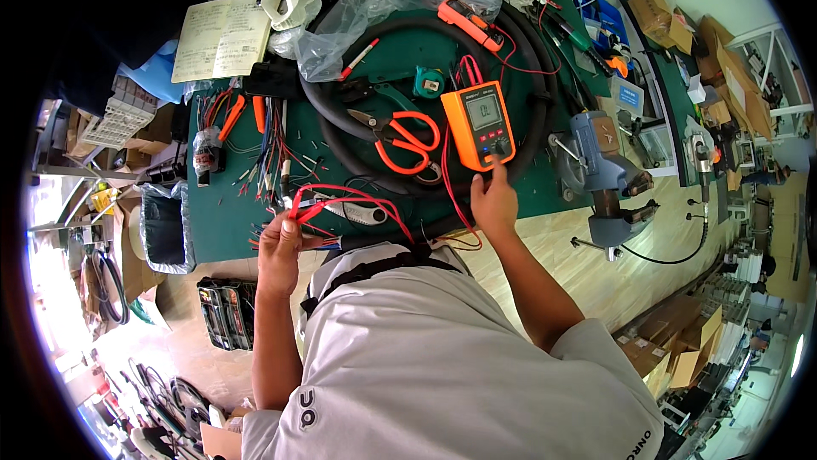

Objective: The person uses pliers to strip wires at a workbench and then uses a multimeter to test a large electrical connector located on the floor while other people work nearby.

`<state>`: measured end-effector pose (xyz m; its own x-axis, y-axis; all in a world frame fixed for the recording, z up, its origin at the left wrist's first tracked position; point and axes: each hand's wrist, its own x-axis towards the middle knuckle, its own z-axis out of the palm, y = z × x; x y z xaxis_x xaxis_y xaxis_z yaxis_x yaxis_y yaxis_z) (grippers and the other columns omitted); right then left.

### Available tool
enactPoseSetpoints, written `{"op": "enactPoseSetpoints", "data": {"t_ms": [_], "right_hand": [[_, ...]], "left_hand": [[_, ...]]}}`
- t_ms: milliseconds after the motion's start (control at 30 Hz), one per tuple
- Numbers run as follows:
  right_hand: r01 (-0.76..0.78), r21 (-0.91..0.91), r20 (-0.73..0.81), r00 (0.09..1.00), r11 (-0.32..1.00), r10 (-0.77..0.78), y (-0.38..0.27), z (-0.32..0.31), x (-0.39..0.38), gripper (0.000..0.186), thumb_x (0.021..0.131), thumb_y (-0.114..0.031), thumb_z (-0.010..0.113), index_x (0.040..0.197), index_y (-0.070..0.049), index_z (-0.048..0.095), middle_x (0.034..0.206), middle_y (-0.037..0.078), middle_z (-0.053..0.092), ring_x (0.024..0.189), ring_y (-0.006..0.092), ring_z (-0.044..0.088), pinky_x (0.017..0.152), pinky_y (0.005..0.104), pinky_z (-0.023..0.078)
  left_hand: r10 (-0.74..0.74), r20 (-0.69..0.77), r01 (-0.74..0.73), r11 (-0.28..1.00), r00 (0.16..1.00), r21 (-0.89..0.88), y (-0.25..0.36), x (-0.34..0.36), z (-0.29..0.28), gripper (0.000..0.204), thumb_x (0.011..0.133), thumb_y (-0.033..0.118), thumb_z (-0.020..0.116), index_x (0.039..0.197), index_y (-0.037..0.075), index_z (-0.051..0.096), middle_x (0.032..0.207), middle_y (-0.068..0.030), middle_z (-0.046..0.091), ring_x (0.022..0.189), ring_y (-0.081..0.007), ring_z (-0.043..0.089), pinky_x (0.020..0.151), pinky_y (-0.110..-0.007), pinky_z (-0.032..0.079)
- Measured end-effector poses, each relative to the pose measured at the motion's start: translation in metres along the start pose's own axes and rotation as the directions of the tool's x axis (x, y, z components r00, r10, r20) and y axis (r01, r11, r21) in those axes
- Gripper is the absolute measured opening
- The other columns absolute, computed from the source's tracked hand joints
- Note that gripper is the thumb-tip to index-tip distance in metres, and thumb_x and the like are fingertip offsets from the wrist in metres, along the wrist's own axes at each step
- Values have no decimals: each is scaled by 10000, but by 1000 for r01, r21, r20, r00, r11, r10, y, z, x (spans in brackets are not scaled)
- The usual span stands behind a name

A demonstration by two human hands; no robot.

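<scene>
My left hand is closed in a pinch on red test leads at the table's near edge, beside the ends of several thin wires. The leads loop right toward an orange multimeter with a lit grey screen. My right hand reaches to the meter's lower end, index finger stretched onto its dial and thumb apart. Orange-handled scissors lie left of the meter. A grey utility knife rests between my hands. A thick black cable coils around the meter and scissors.
An open notebook, clear plastic bags and an orange clamp meter lie farther back. Bundled coloured wires spread at left. A green tape measure sits inside the coil. A grey-blue machine stands at the right edge.
</scene>
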<state>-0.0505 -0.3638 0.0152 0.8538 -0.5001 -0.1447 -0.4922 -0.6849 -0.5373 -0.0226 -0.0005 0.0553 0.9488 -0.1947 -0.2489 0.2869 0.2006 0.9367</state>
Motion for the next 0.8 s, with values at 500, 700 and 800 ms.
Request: {"op": "enactPoseSetpoints", "data": {"t_ms": [500, 700, 800], "right_hand": [[-99, -259, -263, 964, 961, 29, -27, 6, 26, 1172, 629, -550, 834, 1456, 29, 238, 1374, 234, 423, 1190, 391, 461, 985, 474, 395], [-69, -219, -242, 970, 973, 14, -23, 8, 17, 1238, 622, -642, 800, 1485, 11, 200, 1409, 231, 407, 1189, 396, 467, 968, 498, 400], [-30, -196, -238, 971, 980, -18, -15, 7, 16, 1251, 628, -655, 788, 1494, 12, 181, 1413, 234, 408, 1197, 404, 468, 970, 507, 405]], "left_hand": [[15, -40, -14, 1000, 999, 21, 8, -4, 11, 368, 1000, 370, 539, 1055, 24, 652, 677, 63, 468, 632, -41, 519, 722, -302, 596], [25, -4, -25, 999, 1000, 25, 1, -5, 1, 387, 1001, 395, 527, 1049, 33, 653, 675, 53, 459, 643, -41, 522, 734, -318, 601], [27, -3, -27, 1000, 1000, 8, 0, -4, -1, 386, 1003, 395, 521, 1025, 32, 649, 674, 51, 451, 639, -39, 509, 734, -328, 603]]}}
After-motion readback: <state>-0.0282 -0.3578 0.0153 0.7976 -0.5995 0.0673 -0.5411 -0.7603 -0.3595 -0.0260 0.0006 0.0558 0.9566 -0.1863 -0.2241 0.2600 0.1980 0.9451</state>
